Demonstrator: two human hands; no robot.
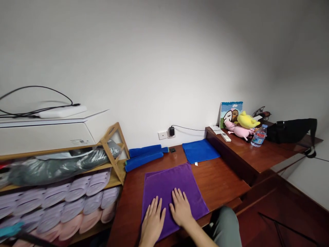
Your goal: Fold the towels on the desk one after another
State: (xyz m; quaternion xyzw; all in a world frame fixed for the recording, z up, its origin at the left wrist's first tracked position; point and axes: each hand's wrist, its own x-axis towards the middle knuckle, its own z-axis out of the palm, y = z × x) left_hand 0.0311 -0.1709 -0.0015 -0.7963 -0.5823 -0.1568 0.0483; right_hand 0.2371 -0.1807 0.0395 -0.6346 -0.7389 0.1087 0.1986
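A purple cloth (pixel 164 185) lies spread nearly flat on the brown wooden desk (pixel 218 187), its near edge at the desk's front. My left hand (pixel 153 219) rests on the cloth's left part, fingers stretched out. Flat on its middle, with fingers slightly spread, is my right hand (pixel 180 207). Neither hand grips anything. Beyond the purple cloth, to the right, lies a folded blue cloth (pixel 200 151) with a small white tag. Two rolled blue cloths (pixel 145 157) lie at the back left of the desk.
A wooden rack (pixel 115 163) with several lilac and pink slippers (pixel 77 188) stands at the left. On the raised desk part at right are plush toys (pixel 240 130), a water bottle (pixel 259 136), a remote (pixel 226 137) and a black bag (pixel 290 130). A plugged-in charger (pixel 172 130) is on the wall.
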